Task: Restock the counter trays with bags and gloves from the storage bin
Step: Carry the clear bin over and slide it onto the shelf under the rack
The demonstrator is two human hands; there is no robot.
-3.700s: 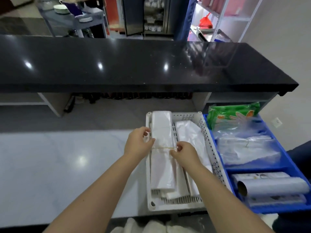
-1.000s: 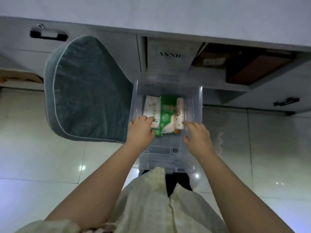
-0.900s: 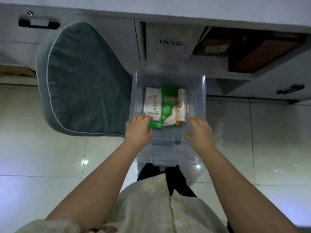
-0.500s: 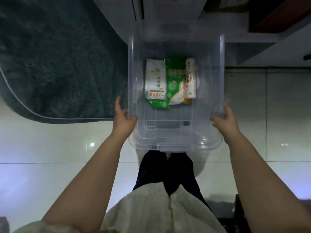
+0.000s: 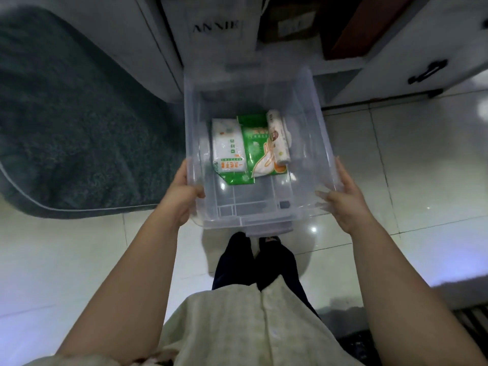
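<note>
both hands [image 5: 182,196] grip the storage bin [image 5: 306,107].

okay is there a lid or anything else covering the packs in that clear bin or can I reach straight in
Nothing visible covers them. The clear bin is open-topped, and the packs lie exposed on its floor. Both the left hand and right hand are holding the bin's sides.

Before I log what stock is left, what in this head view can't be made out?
- Packets in the storage bin: the white packet and roll overlap the green packet; print too small to read.
- Both hands: left hand and right hand grip the bin's sides, fingers partly hidden by the walls.
- Cabinet: contents dark, cut off by the top edge.
</note>
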